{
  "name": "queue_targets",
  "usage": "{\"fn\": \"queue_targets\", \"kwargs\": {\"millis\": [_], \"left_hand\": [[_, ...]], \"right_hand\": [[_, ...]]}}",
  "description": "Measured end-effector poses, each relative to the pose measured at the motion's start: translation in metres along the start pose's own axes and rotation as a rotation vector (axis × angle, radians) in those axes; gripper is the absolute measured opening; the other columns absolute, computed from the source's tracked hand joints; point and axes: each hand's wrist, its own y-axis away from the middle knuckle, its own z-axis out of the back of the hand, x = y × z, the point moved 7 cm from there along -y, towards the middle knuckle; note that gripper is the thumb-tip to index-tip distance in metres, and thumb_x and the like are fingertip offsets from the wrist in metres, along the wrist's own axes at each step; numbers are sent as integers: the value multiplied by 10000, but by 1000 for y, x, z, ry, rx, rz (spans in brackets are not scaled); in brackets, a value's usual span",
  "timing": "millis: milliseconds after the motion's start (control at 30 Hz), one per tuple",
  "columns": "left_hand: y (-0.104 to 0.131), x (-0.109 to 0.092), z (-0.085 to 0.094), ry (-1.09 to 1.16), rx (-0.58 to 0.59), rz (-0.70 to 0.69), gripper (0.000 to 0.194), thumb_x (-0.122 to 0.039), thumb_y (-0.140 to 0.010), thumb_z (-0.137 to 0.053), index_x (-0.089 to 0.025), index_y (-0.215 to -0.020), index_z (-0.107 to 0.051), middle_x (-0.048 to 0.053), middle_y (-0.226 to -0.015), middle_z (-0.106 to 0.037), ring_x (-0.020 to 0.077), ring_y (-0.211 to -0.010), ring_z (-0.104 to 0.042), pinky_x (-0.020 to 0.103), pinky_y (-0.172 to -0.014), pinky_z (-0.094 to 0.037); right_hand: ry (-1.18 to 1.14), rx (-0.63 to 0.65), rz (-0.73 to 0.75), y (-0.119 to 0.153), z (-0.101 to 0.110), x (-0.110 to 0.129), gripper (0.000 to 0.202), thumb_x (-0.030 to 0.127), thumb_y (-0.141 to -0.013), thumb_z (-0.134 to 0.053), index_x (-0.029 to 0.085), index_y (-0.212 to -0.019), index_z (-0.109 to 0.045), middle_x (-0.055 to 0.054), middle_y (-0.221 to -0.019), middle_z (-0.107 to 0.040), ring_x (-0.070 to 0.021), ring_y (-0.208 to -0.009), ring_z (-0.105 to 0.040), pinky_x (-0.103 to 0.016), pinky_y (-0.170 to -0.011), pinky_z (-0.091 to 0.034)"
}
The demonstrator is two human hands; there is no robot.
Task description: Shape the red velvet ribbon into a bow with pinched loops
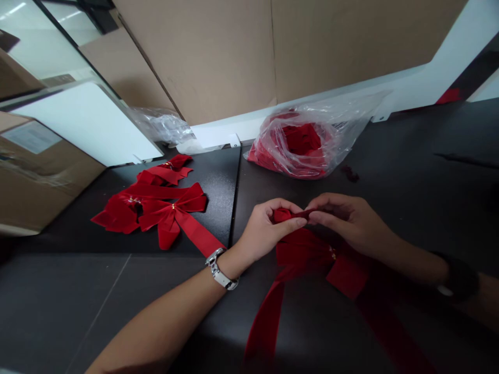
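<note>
A red velvet bow [307,257] lies on the dark table [409,171] in front of me, its long tails trailing toward the near edge. My left hand [268,228] pinches one upper loop of the bow between thumb and fingers. My right hand [346,218] grips the same loop from the right side, fingertips meeting the left hand's. A silver watch sits on my left wrist and a dark band on my right.
A pile of finished red bows [156,205] lies at the left. A clear plastic bag [312,140] holding more red fabric sits behind my hands. Crumpled empty plastic [161,124] lies at the back left. Cardboard panels [218,52] stand along the far side.
</note>
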Motion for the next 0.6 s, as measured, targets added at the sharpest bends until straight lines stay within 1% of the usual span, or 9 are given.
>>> {"fn": "queue_targets", "kwargs": {"millis": [100, 233, 333, 467, 600], "left_hand": [[0, -1, -5, 131, 88, -3, 325, -291, -684, -754, -85, -893, -616, 26, -778, -644, 29, -661, -577, 135, -654, -463], [0, -1, -7, 267, 105, 24, 327, -260, -659, -774, -86, -863, -588, 5, -713, -633, 32, -632, -603, 114, -624, -482], [2, 0, -11, 335, 137, 51, 324, -230, -645, -783, -86, -832, -561, -8, -673, -621, 33, -599, -608, 102, -592, -490], [5, 4, -17, 385, 176, 95, 336, -219, -639, -787, -90, -832, -544, -12, -664, -615, 38, -585, -611, 104, -576, -496], [9, 8, -24, 358, 213, 115, 398, -284, -624, -802, -97, -846, -530, -12, -679, -606, 31, -573, -590, 112, -574, -486]], "right_hand": [[-94, 15, -19, 1, 1, 1, 161, 358, -791, -657, 197, -790, -661, -13, -715, -666, -131, -637, -627, -217, -570, -503], [-323, 88, -119, 5, -3, -7, 167, 357, -791, -693, 199, -832, -661, -10, -745, -657, -110, -684, -624, -190, -624, -494], [-509, 141, -227, 9, -11, -15, 215, 365, -739, -749, 190, -825, -660, -12, -721, -638, -103, -655, -604, -187, -599, -480], [-695, 205, -321, 14, -24, -18, 249, 360, -678, -798, 175, -765, -657, 5, -650, -603, -76, -563, -548, -167, -522, -437], [-850, 315, -328, 18, -34, -11, 202, 312, -689, -801, 178, -771, -674, 5, -670, -627, -56, -580, -558, -149, -557, -432]]}}
